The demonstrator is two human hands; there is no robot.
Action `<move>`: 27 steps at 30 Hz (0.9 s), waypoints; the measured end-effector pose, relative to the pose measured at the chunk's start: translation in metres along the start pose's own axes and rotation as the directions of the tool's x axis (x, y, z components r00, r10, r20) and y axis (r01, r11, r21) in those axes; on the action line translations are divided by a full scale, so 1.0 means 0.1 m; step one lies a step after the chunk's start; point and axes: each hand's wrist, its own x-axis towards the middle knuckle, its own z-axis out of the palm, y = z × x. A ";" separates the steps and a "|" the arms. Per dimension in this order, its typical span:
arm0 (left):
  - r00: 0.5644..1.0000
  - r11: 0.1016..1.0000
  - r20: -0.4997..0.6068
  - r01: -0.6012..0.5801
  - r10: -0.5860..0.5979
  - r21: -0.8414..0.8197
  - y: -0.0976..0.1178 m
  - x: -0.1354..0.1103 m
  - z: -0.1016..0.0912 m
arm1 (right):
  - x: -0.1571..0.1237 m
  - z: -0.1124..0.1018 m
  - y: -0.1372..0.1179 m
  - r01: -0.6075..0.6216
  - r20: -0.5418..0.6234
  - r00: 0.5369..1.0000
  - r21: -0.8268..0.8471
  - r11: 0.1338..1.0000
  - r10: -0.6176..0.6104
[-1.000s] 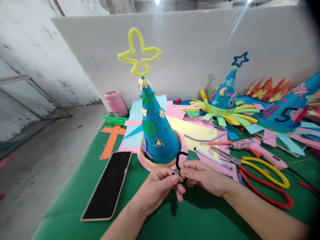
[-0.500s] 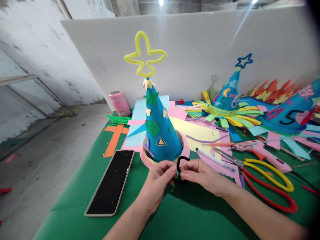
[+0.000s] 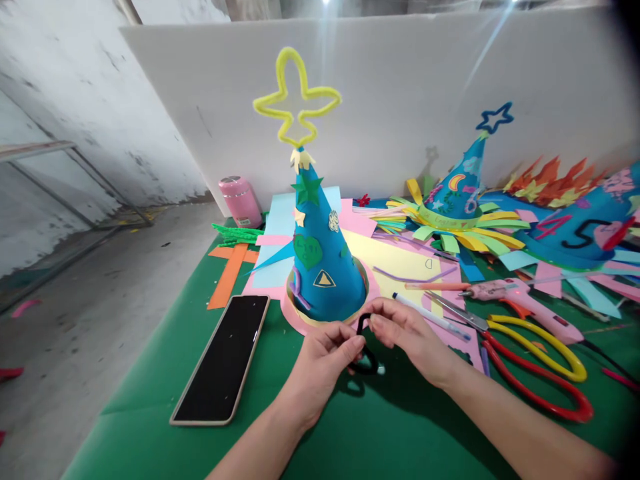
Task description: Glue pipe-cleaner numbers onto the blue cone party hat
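Note:
A bent black pipe cleaner (image 3: pixel 369 365) is held between my two hands, low over the table in front of a blue paper cone hat (image 3: pixel 330 267). My left hand (image 3: pixel 327 357) pinches its middle between thumb and fingers. With thumb and forefinger, my right hand (image 3: pixel 407 333) grips the upper end, which curves over. Below, the pipe cleaner forms a rounded loop. The cone hat stands upright in a pink brim (image 3: pixel 295 322), decorated with a green heart, stars and a small triangle. A yellow pipe-cleaner star (image 3: pixel 287 100) tops it.
Left of my hands lies a phone (image 3: pixel 223 360). On the right are scissors (image 3: pixel 540 373), a pink glue gun (image 3: pixel 525 300) and a pen (image 3: pixel 425 313). Behind stand a pink bottle (image 3: pixel 241 202), a second cone hat (image 3: pixel 455 187) and a white board (image 3: pixel 380 100).
My right hand has shifted slightly up and right, its grip now on the upper end of the pipe cleaner. More of the lower loop shows. The view has moved a little.

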 end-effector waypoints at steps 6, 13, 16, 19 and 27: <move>0.998 0.979 0.004 -0.061 0.061 0.194 -0.07 0.00 0.07 | -0.01 0.05 0.04 0.096 -0.132 0.981 -0.289 0.952 -0.139; 0.903 0.793 -0.181 -0.230 0.390 0.564 -0.12 -0.04 0.19 | -0.02 0.14 0.11 0.035 -0.246 0.962 -0.317 0.948 -0.118; 0.899 0.807 -0.196 -0.232 0.391 0.543 -0.11 -0.05 0.21 | -0.01 0.12 0.11 0.057 -0.229 0.965 -0.292 0.955 -0.128; 0.929 0.859 -0.200 -0.185 0.311 0.477 -0.09 -0.04 0.18 | 0.00 0.07 0.07 0.118 -0.152 0.971 -0.371 0.921 -0.186; 0.858 0.731 -0.177 -0.282 0.482 0.621 -0.15 -0.04 0.12 | -0.02 0.05 0.02 0.024 -0.120 0.989 -0.446 0.895 -0.086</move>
